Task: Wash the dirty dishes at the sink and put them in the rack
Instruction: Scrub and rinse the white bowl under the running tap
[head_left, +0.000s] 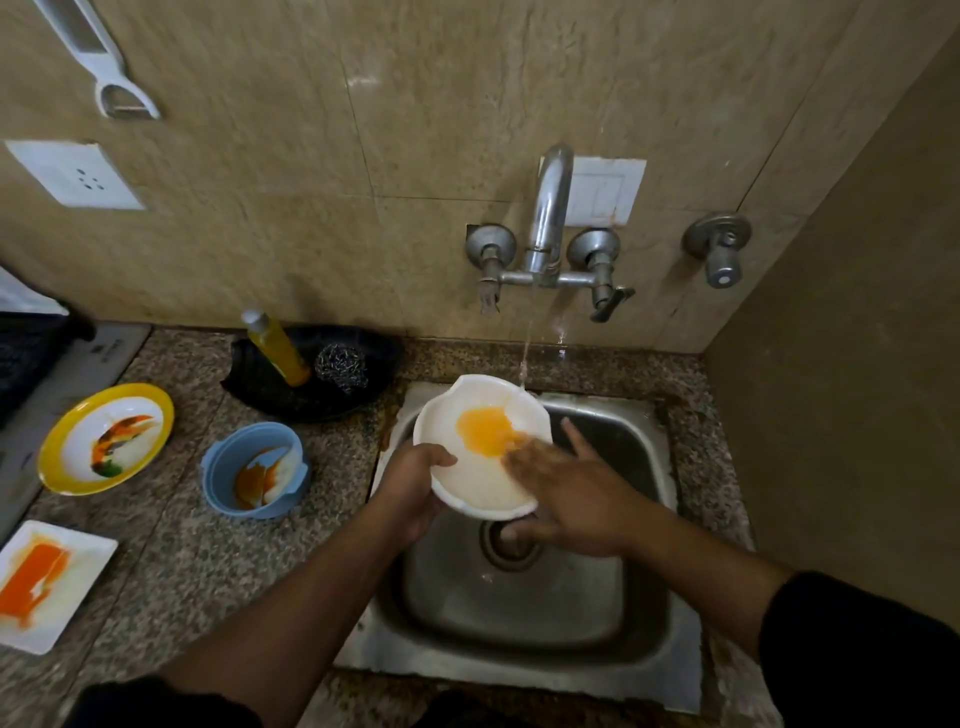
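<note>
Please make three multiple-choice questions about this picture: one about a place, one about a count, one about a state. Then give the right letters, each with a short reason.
1. Where is the white bowl?
A) over the sink
B) in a cupboard
C) in a rack

2. How many dirty dishes stand directly on the counter?
A) one
B) three
C) six

3. What is the tap doing?
A) it is off
B) it runs
C) it is covered by a cloth

Answers:
1 A: the left hand holds it above the basin while the right hand rubs inside.
2 B: a yellow-rimmed plate, a blue bowl and a white rectangular plate, all stained.
3 B: a stream of water falls onto the bowl's rim.
</note>
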